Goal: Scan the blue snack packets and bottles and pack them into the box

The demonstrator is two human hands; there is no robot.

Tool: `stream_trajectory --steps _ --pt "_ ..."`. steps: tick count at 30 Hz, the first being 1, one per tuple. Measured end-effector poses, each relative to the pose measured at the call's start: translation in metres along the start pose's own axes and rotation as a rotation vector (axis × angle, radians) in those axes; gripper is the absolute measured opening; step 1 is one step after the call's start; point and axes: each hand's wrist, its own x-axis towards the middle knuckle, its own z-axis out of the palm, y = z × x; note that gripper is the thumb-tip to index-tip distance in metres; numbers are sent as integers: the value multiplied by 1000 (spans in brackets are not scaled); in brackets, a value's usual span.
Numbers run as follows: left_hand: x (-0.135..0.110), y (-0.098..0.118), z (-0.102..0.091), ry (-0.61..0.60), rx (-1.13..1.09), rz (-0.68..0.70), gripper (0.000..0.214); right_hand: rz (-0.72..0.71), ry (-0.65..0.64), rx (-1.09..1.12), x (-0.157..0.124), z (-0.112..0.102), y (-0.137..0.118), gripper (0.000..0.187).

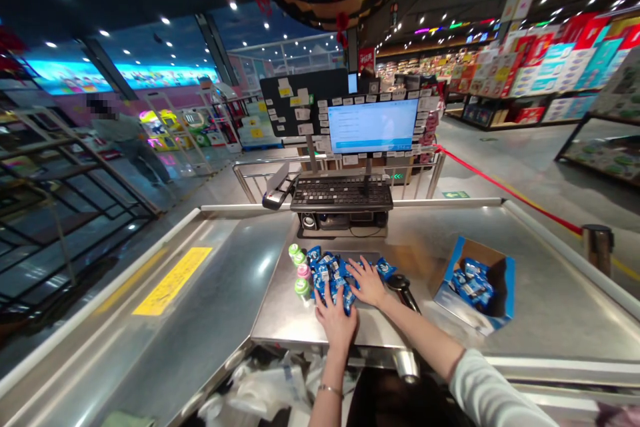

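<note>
Blue packets (327, 268), jumbled on the counter (279, 321)

Far right, a green floor sign (456, 195) bore a white arrow; print on the left yellow strip (173, 281) was unreadable.

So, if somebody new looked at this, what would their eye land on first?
Probably the bright monitor, glowing behind the keyboard at the far side of the metal counter. Next, the pile of blue packets in the middle, with the left hand and right hand spread on it. The open box on the right, holding more blue packets, stands out too.
</note>
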Motion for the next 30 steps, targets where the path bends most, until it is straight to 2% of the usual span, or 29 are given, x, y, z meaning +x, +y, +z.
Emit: stream_trajectory --steps 7,12,14,18,20,24,27,30 --pt "-1 3 15 74 -147 24 40 108 146 131 -1 12 -9 40" --pt "4 7 31 255 -352 -15 30 276 181 228 11 12 -13 34" --pt "5 10 30 218 -339 -3 33 312 138 248 15 8 -10 35" --pt "4 16 17 11 -210 52 47 339 -27 239 26 -4 -7 63" --pt "3 19 13 -35 -170 33 45 339 -103 234 32 -9 -9 68" --pt "0 16 16 2 -151 -6 39 331 -141 289 38 -13 -18 55" --pt "0 9 24 84 -261 15 35 375 -69 397 34 -12 -22 47" --pt "5 7 29 173 -463 2 27 449 51 577 24 -10 -22 38"
